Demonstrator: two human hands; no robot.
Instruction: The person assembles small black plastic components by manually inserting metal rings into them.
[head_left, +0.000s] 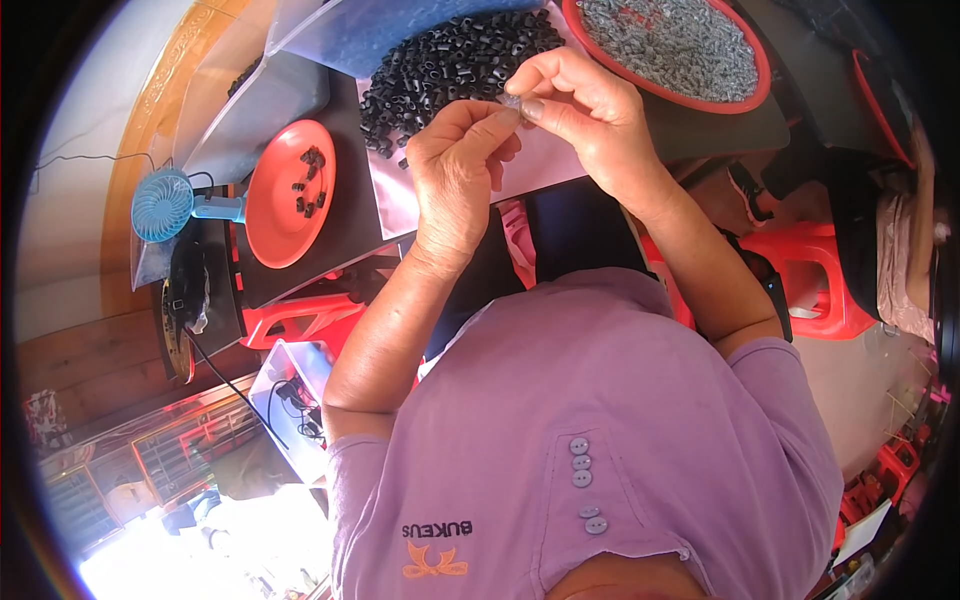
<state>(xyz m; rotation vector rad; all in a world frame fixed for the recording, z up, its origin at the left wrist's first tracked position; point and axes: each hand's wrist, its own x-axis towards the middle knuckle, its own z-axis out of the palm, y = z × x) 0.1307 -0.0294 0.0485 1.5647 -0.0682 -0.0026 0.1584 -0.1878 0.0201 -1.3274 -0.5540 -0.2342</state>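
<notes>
My left hand (462, 150) and my right hand (595, 120) meet at the near side of a heap of small black tubular pieces (440, 75). Between the fingertips of both hands is a tiny translucent grey piece (512, 101), partly covered by the thumbs; its exact kind is too small to make out. Both hands are closed in a pinch. The black pieces lie on a pale pink sheet (540, 165) at the table's near edge. Beyond my right hand stands a red-rimmed basin (765, 75) full of small grey pieces (670, 45).
To the left, a red plate (270, 220) carries several black bits (310, 180). Beside it lies a blue handheld fan (163, 204). A clear plastic bin (225, 125) stands behind the plate. Red stools (815, 280) and a plastic box with cables (285, 400) are lower down.
</notes>
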